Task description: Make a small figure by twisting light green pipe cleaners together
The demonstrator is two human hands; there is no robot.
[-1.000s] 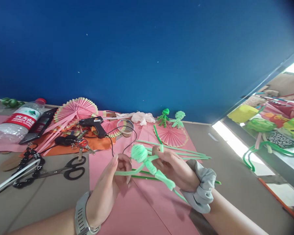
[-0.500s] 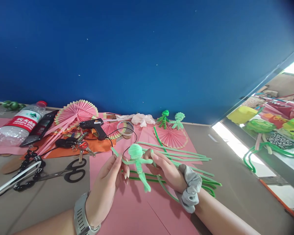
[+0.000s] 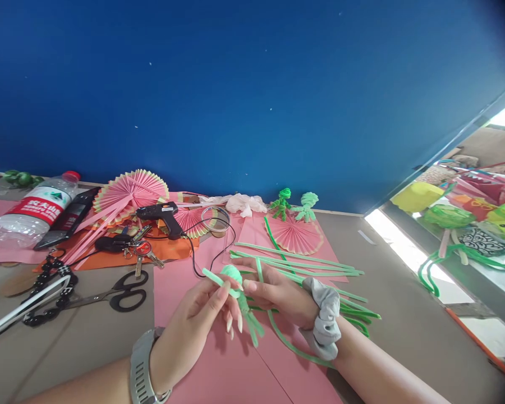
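A light green pipe-cleaner figure with a wound round head hangs over the pink paper, held between both hands. My left hand pinches it near the head, thumb over one arm that points up and left. My right hand is closed on the figure's other side, and a light green stem stands up between its fingers. Part of the body is hidden behind the fingers. Light and dark green pipe cleaners lie beside and beyond my right hand. Two finished-looking figures stand at the back by the wall.
Scissors, keys, a black bead string and a glue gun with its cord lie to the left. A plastic bottle rests beyond them. Pink paper fans lean near the blue wall.
Both hands have come closer together around the figure. Its arms, earlier stretched out sideways, are now mostly covered by the fingers, and the figure sits slightly lower.
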